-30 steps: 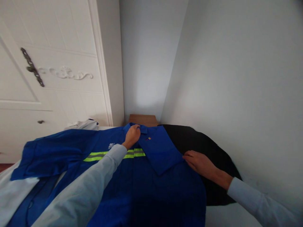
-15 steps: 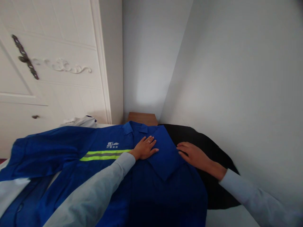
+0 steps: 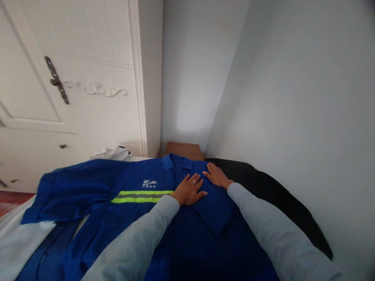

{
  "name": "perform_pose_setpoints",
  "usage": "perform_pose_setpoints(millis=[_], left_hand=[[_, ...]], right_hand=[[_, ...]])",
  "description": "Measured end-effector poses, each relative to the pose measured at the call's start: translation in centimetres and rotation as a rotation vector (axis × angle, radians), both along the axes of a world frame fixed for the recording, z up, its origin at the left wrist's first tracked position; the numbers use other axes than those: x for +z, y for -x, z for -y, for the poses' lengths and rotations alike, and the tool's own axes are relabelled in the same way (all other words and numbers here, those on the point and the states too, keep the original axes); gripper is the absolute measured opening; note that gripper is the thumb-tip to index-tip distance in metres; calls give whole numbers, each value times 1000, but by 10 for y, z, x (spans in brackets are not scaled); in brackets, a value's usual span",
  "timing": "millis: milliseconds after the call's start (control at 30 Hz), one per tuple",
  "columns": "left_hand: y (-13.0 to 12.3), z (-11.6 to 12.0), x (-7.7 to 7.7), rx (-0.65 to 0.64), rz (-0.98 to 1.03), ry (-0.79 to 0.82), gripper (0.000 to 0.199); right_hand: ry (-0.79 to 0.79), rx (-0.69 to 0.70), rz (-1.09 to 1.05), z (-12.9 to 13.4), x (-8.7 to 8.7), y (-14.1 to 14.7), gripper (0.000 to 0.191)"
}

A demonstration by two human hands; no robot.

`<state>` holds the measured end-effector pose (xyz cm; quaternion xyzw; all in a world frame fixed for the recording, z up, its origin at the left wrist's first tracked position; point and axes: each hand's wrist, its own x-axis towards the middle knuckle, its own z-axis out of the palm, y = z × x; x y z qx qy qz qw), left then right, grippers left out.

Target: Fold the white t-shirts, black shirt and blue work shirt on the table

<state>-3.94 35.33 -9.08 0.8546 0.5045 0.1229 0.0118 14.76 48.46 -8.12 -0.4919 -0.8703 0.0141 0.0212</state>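
A blue work jacket [image 3: 105,175] with a yellow-green and grey reflective stripe and white chest lettering lies spread out, its collar [image 3: 171,160] at the far side. One sleeve stretches to the left; the other is folded inward across the chest, its cuff end pointing toward me. My left hand [image 3: 190,190], wearing a ring, lies flat on the chest by the end of the stripe, fingers apart. Near the jacket's right shoulder, my right hand [image 3: 217,175] rests on the folded sleeve with its fingers stretched out. Neither hand grips anything.
Black fabric [image 3: 272,191] lies right of the jacket, against the grey wall [image 3: 307,97]. A brown wooden piece [image 3: 184,150] stands in the corner beyond the collar. A white wardrobe [image 3: 96,47] rises behind, with crumpled white cloth [image 3: 109,153] before it.
My right hand has moved left and away from me, from the folded sleeve's edge onto its shoulder end. My left hand stays on the chest. The view has shifted slightly left.
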Motion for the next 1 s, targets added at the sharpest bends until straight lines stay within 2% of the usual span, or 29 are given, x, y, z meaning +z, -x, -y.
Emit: perform_pose_setpoints(millis=[133,400,533,633,833,1000], left_hand=[[-1,-1,-1,0,-1,10,75],[-1,-1,-1,10,18,19,74],[0,-2,-3,7,20,7,74],[0,-2,-3,2,14,13,76],[-1,-1,2,7,10,28,77],[-1,-2,2,-1,12,26,78]], right_hand=[[11,-6,-10,-2,-9,-7,78],[-12,6,24,7,-5,-7,78],[25,100,14,18,-8,-21,80],[80,179,-19,31,-9,-42,78],[143,196,-42,74,0,-86,76],[190,211,1,111,11,-110,78]])
